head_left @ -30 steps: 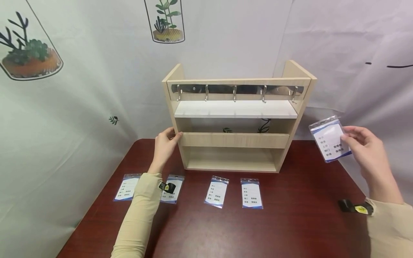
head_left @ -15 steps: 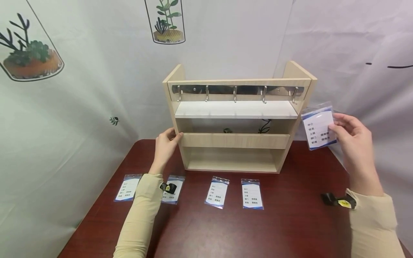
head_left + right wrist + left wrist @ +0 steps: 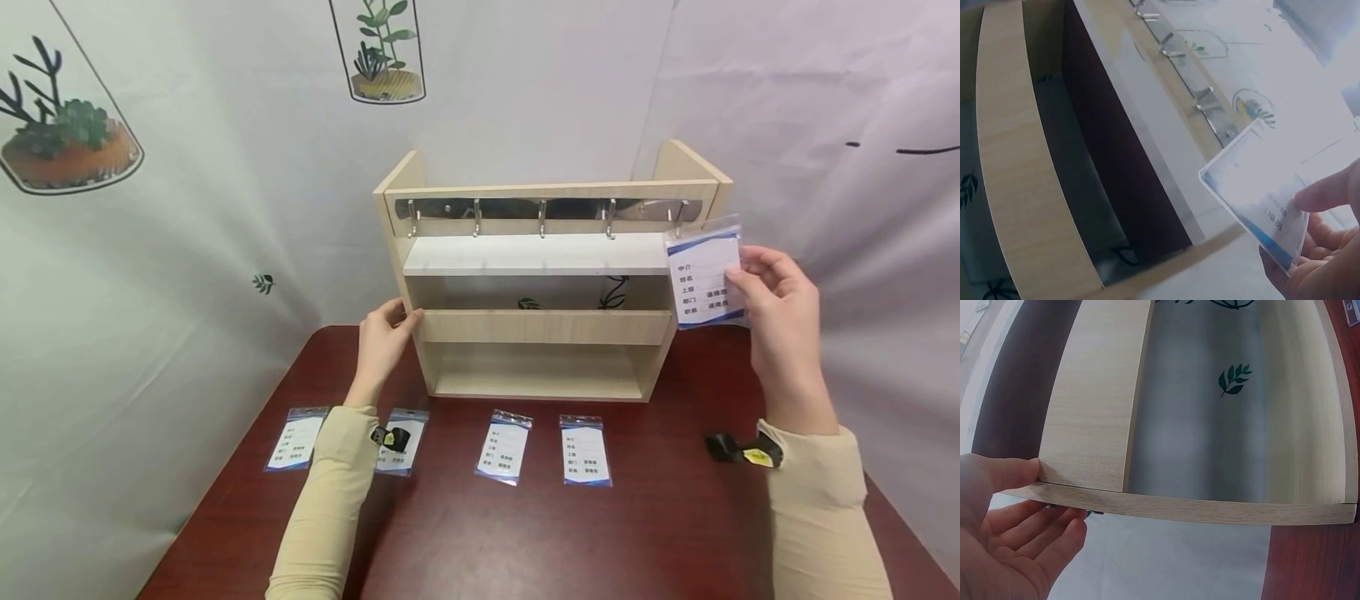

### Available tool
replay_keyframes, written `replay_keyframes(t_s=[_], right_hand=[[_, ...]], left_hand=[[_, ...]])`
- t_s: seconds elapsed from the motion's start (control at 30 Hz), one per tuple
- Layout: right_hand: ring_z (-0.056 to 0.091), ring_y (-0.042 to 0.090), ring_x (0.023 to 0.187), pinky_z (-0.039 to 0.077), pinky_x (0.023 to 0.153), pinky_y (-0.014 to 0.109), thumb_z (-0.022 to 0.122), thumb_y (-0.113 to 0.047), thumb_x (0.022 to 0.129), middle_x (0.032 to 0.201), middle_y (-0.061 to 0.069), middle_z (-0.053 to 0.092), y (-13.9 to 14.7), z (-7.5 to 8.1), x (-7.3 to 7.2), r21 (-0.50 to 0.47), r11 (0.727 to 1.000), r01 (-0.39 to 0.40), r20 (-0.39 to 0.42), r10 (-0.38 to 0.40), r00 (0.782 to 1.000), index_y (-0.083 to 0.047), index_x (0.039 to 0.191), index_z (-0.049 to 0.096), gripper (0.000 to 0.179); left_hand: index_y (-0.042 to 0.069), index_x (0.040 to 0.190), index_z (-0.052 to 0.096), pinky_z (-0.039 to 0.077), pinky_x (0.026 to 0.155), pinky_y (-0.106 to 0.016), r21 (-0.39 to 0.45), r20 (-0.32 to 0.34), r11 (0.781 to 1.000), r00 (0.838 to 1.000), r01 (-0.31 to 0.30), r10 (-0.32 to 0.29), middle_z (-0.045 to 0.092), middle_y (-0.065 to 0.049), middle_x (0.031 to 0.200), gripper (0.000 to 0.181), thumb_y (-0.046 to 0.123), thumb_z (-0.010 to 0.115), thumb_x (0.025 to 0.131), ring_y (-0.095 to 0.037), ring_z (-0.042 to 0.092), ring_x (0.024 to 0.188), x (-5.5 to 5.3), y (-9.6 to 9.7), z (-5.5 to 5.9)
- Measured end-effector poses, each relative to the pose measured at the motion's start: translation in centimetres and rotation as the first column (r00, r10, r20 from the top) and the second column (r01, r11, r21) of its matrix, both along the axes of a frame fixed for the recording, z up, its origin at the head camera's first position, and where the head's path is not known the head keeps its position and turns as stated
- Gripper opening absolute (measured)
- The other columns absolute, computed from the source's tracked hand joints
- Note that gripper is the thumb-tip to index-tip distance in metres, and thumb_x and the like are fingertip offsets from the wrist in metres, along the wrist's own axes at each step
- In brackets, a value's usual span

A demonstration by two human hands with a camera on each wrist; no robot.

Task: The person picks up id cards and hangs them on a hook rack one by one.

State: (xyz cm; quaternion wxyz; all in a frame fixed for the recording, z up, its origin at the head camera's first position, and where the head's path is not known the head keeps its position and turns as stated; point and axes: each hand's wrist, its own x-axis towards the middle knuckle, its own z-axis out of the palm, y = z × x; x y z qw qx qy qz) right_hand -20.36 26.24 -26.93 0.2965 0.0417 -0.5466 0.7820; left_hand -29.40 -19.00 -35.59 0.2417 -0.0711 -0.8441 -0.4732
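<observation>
My right hand (image 3: 783, 321) pinches a clear badge holder (image 3: 705, 279) with a white and blue card by its right edge. In the head view its top edge overlaps the rightmost hook (image 3: 681, 213) of the metal hook strip (image 3: 510, 208). The right wrist view has the badge holder (image 3: 1257, 194) tilted, thumb on its face. My left hand (image 3: 382, 342) grips the left side panel of the wooden shelf (image 3: 543, 327). In the left wrist view the thumb of the left hand (image 3: 1016, 531) lies on the panel's inner side, the fingers on its outer side.
On the dark red table (image 3: 480, 542) lie more badge holders: one far left (image 3: 296, 440), one partly behind the left sleeve (image 3: 405, 440), one in the middle (image 3: 504, 448) and another to its right (image 3: 586, 452). A printed white cloth (image 3: 187, 275) hangs behind.
My right hand has carried the badge holder left and up, from beside the shelf to in front of its right end. The left hand stays on the side panel.
</observation>
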Motion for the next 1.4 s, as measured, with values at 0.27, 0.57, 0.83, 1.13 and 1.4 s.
replay_keyframes(t_s=[0.27, 0.57, 0.83, 1.13, 1.4], right_hand=[[0.058, 0.014, 0.085, 0.052, 0.069, 0.017, 0.065, 0.010, 0.091, 0.090, 0.005, 0.065, -1.1, -0.6, -0.6, -0.048, 0.996, -0.079, -0.014, 0.078, 0.997, -0.003, 0.100, 0.067, 0.016], [0.062, 0.015, 0.088, 0.054, 0.069, 0.020, 0.065, 0.001, 0.095, 0.095, 0.004, 0.070, -1.3, -1.3, -0.9, -0.037, 0.996, -0.079, 0.028, 0.080, 0.996, -0.002, 0.104, 0.061, 0.010], [0.066, 0.014, 0.080, 0.056, 0.067, 0.022, 0.067, -0.001, 0.094, 0.093, 0.006, 0.072, -1.4, -1.4, -1.0, -0.035, 0.997, -0.063, 0.036, 0.064, 0.997, -0.001, 0.102, 0.063, 0.009], [0.067, 0.013, 0.077, 0.057, 0.065, 0.022, 0.068, -0.003, 0.093, 0.092, 0.005, 0.071, -1.4, -1.5, -0.8, -0.023, 0.999, -0.031, 0.097, 0.033, 0.995, -0.003, 0.103, 0.065, 0.010], [0.069, 0.012, 0.079, 0.058, 0.066, 0.021, 0.069, -0.004, 0.094, 0.095, 0.003, 0.073, -1.3, -1.2, -0.6, 0.003, 1.000, -0.012, 0.139, 0.011, 0.990, -0.004, 0.105, 0.065, 0.012]], left_hand=[[0.001, 0.125, 0.069, 0.057, 0.085, -0.047, 0.009, 0.000, 1.000, 1.000, -0.001, 0.001, 0.073, -0.019, 0.113, 0.037, 0.022, 0.072, 0.095, -0.031, 0.071, 0.104, -0.1, 0.0, -0.1], [0.000, 0.126, 0.068, 0.057, 0.086, -0.047, 0.017, 0.003, 1.000, 1.000, -0.002, 0.002, 0.072, -0.019, 0.114, 0.039, 0.023, 0.072, 0.095, -0.031, 0.070, 0.105, -0.1, 0.1, -0.1], [0.000, 0.127, 0.068, 0.057, 0.085, -0.047, 0.018, -0.003, 1.000, 1.000, -0.004, 0.004, 0.073, -0.018, 0.113, 0.040, 0.024, 0.072, 0.095, -0.031, 0.070, 0.104, -0.2, 0.0, -0.3], [0.001, 0.127, 0.068, 0.057, 0.084, -0.048, 0.026, -0.012, 1.000, 1.000, 0.002, -0.001, 0.073, -0.018, 0.113, 0.040, 0.025, 0.072, 0.095, -0.031, 0.070, 0.103, -0.2, -0.1, -0.4], [0.000, 0.127, 0.068, 0.057, 0.084, -0.048, 0.041, -0.011, 0.999, 1.000, 0.006, -0.006, 0.072, -0.018, 0.114, 0.040, 0.023, 0.072, 0.095, -0.031, 0.070, 0.104, -0.2, 0.0, -0.4]])
